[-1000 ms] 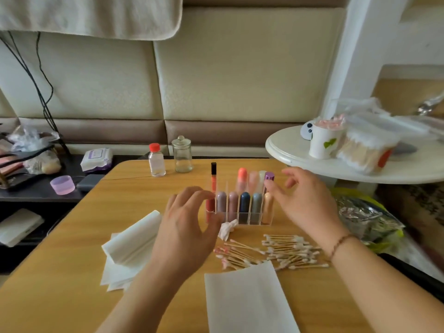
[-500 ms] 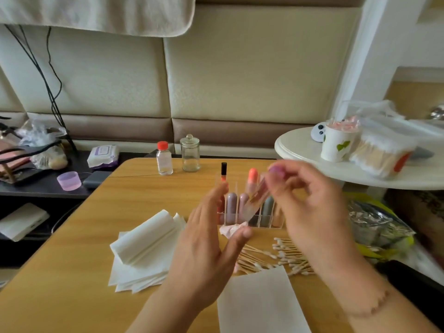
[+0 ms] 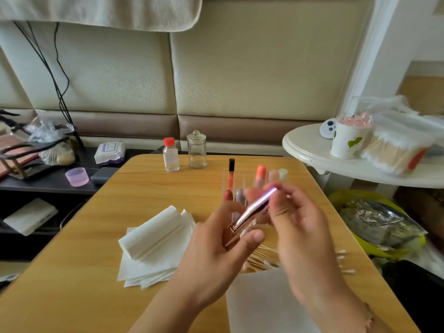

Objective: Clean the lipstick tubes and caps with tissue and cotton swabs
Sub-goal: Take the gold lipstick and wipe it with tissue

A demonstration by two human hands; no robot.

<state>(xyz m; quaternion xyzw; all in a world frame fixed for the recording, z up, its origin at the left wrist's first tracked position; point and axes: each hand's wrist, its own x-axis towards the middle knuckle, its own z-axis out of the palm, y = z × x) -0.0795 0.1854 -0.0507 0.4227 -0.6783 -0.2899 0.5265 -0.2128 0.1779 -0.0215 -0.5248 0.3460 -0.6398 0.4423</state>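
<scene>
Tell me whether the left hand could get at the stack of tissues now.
Probably not right away: the left hand grips the lipstick tube together with the right hand. The stack of tissues lies uncovered beside it.

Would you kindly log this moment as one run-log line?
step: lipstick tube picked | left hand: grips base | right hand: holds purple-capped end | tissue: untouched

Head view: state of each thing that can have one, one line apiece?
Lipstick tube: lifted, tilted, held by both hands.
Left hand: grips the tube's lower end.
Right hand: holds its upper end.
Red-capped bottle: capped, upright.
Glass jar: lidded, upright.
Tissue stack: folded, untouched.
Cotton swabs: loose pile on table.
</scene>
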